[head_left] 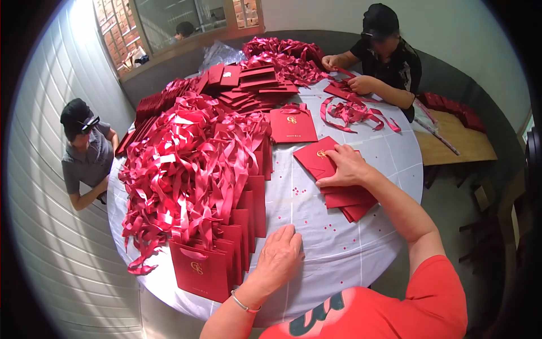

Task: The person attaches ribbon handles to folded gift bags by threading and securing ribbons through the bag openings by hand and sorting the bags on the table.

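My right hand [345, 165] is on the top red paper gift bag [311, 155] of a small fanned stack, with thumb and fingers closed over its edge. More flat red bags [353, 202] lie beneath that hand. My left hand [280, 254] rests on the white tablecloth with its fingers extended and nothing in it. Just left of it stands a row of upright red gift bags [200, 271] with gold lettering. Their pink-red ribbon handles [180, 164] heap up over the row. Another red bag [293, 125] with a gold logo lies beyond my right hand.
Flat red bags [257, 85] are piled at the back, beside loose ribbons [288, 56]. Small red dots [299, 191] are scattered on the tablecloth [389, 152]. One person [389, 62] handles ribbon at the far right; another person [87, 152] is at the left. A wooden table [463, 144] stands at right.
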{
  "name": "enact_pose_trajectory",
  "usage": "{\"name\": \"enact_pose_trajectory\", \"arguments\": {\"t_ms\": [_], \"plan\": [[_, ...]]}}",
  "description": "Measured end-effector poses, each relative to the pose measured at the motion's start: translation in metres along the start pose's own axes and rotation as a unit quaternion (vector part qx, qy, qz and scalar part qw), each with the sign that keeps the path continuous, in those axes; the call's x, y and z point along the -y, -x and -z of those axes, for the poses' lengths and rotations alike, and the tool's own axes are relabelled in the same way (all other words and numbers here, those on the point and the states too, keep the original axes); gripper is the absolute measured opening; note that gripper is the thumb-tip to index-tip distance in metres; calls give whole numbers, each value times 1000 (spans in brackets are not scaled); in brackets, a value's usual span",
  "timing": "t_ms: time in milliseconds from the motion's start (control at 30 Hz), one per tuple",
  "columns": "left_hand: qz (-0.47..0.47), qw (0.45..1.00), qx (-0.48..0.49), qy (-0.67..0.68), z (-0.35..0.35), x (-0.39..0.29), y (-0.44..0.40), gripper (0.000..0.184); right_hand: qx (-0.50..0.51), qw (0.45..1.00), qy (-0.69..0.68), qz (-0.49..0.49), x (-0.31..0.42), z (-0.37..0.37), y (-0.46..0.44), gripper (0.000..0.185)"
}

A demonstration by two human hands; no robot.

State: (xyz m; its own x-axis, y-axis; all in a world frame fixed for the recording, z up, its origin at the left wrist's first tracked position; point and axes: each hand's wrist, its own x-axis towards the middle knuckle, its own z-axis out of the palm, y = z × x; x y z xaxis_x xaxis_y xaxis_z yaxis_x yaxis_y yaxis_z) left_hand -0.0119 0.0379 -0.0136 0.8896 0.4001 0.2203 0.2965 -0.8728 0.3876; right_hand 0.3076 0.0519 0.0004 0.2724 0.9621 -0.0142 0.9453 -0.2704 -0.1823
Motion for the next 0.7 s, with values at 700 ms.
{"name": "enact_pose_trajectory", "arguments": {"t_ms": [700], "plan": [[249,668,-176,679,-20,17,-10,29,-60,939,-225,251,48,-4,132,105]]}}
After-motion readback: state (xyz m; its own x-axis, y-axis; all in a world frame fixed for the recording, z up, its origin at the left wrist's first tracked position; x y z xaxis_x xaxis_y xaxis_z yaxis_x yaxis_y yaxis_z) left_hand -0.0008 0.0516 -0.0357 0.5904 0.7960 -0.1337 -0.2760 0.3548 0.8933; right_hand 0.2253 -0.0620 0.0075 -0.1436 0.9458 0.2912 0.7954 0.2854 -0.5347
